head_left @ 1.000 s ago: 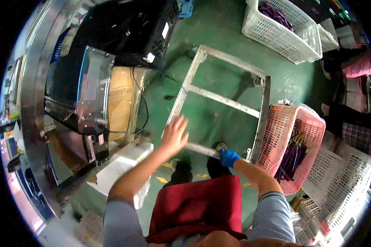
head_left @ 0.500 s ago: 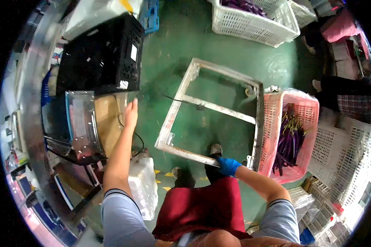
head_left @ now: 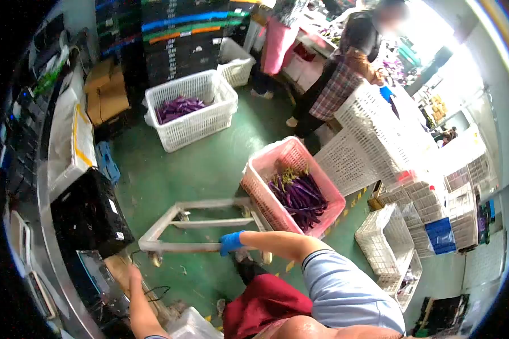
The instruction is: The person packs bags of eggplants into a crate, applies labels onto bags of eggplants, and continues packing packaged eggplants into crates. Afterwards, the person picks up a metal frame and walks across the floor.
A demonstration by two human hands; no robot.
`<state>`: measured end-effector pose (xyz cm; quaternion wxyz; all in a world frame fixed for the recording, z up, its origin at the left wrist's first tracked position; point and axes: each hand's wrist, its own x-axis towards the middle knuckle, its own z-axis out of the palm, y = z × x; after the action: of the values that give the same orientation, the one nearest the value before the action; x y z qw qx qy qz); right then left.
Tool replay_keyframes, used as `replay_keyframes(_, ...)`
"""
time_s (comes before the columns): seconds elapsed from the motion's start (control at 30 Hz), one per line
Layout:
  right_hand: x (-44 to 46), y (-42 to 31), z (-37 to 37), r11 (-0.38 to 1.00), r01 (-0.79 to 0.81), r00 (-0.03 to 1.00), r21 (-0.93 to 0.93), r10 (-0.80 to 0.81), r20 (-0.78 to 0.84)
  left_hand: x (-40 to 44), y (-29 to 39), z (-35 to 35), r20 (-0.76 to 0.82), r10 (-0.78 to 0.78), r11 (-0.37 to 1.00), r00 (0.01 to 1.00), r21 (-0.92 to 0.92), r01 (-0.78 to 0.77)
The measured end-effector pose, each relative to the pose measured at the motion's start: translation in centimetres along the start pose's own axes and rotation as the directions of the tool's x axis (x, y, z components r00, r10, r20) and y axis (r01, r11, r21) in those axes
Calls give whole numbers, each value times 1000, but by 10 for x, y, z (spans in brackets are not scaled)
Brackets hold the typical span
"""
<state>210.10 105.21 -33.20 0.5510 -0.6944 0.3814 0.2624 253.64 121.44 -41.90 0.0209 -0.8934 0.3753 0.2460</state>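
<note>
My right hand [head_left: 231, 243], in a blue glove, is closed round the near bar of a pale metal frame [head_left: 169, 226] with casters. The frame is beside a pink basket [head_left: 257, 191] that holds long purple eggplants [head_left: 297, 198]. At the lower left, my bare left hand [head_left: 134, 272] is over the cardboard near a black crate [head_left: 89, 214] and a clear-sided box [head_left: 99, 278]; its fingers are too small and blurred to make out.
A white basket [head_left: 195, 127] of purple eggplants stands on the green floor [head_left: 136, 169] beyond the frame. White crates [head_left: 361, 161] are stacked to the right. Two people [head_left: 345, 79] [head_left: 278, 42] stand at a worktable behind. Black crates [head_left: 181, 59] rise at the back.
The view has swung up and right, bringing people and stacked crates into sight. My left hand has moved left, away from the frame. My right hand still grips the frame, whose far side now looks raised or foreshortened.
</note>
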Motion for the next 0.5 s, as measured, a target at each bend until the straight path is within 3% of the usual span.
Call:
replay_keyframes(0.1, -50, 2, -2, 998, -29, 999, 51, 31, -36, -33, 20, -22, 147, -1, 993, 989, 116, -16)
replay_keyframes(0.17, -116, -35, 21, 999, -9, 998, 41, 11, -54, -25, -3, -16, 258, 8, 982, 966, 178, -56)
replay_keyframes(0.23, -162, -28, 55, 969, -34, 989, 245, 68, -131, -24, -26, 0, 381, 37, 879, 924, 428, -212)
replay_keyframes(0.27, -202, -37, 71, 937, 46, 993, 347, -5, -119, -30, -40, 8, 441, 35, 785, 897, 543, -298)
replay_keyframes(0.37, -281, -21, 138, 723, -96, 995, 684, 49, 87, -42, -64, 36, 614, -34, 297, 788, 759, -579)
replay_keyframes(0.4, -317, -31, 166, 681, -109, 993, 724, 111, 45, -49, -64, 37, 647, -15, 190, 762, 751, -633)
replay_keyframes(0.47, -363, -26, 231, 622, -72, 981, 780, 187, -59, -67, -63, 42, 677, 58, 209, 733, 710, -672)
replay_keyframes(0.5, -374, -5, 273, 501, -27, 991, 865, 128, -43, -83, -60, 45, 685, 91, 286, 722, 677, -678)
